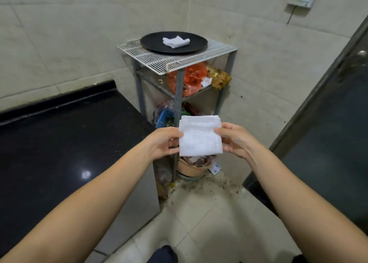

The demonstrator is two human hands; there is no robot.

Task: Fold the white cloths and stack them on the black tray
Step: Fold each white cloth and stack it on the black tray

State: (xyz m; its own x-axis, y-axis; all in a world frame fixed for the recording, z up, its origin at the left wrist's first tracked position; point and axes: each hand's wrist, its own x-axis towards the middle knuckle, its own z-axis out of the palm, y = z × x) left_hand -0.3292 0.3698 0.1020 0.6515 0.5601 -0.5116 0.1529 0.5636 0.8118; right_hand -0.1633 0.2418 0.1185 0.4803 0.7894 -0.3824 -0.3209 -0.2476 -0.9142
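left hand [163,143] and right hand [235,138] both pinch a folded white cloth [200,136] by its sides, near; another cloth [176,41] sits on the far black tray [151,44]

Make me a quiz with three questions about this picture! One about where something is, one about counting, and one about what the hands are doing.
1. Where is the black tray?
A. on the dark counter
B. on top of the wire rack
C. on the floor

2. How many white cloths can you see folded?
A. one
B. two
C. four

3. What are the hands doing?
A. both pinch one cloth by its sides
B. both hang empty
C. only one holds a cloth

Answers:
1. B, the tray sits on the white wire rack by the wall.
2. B, one cloth on the tray and one held cloth.
3. A, the left hand and right hand grip opposite edges of the held cloth.
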